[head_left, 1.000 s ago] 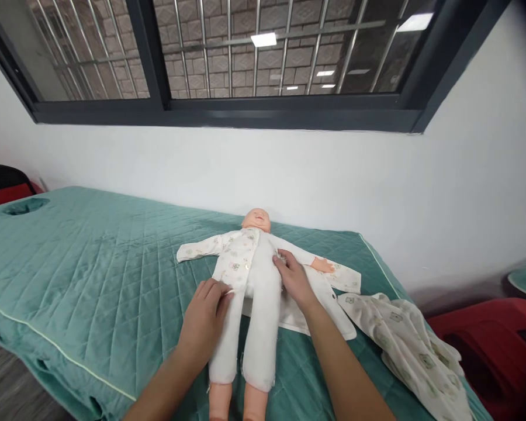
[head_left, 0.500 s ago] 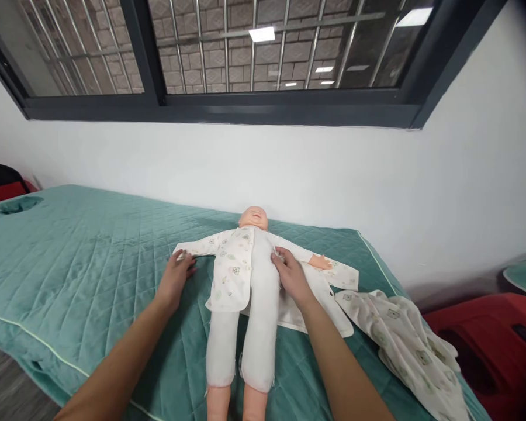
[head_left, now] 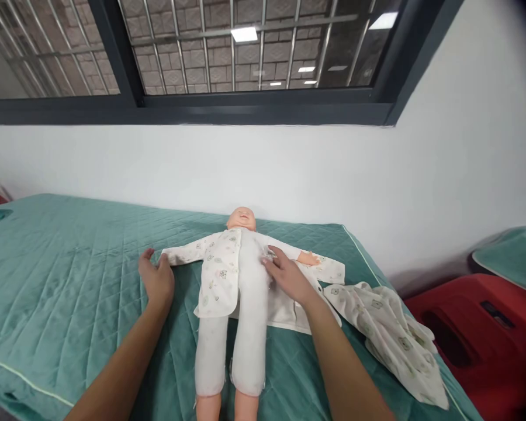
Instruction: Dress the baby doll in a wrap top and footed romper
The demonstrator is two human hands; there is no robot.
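A baby doll (head_left: 242,218) lies face up, its torso and upper legs white and padded. A white printed jacket (head_left: 219,275) covers one side of its chest, with a sleeve over the arm on the left; the other half is spread beneath the doll on the right. My left hand (head_left: 158,278) is beside the left sleeve's end, fingers apart and holding nothing. My right hand (head_left: 287,272) rests at the side of the doll's chest, thumb and fingers slightly apart. The doll's bare hand (head_left: 309,258) lies on top of the right sleeve (head_left: 332,271).
A crumpled printed white garment (head_left: 390,333) lies right of the doll on the green quilted bed cover (head_left: 92,263). A red plastic object (head_left: 486,327) stands beyond the bed's right edge. Behind is a white wall with a dark-framed, barred window (head_left: 245,111).
The view has shifted to the right. My left hand has moved off the sleeve's end to its outer side and opened. My right hand stays by the chest.
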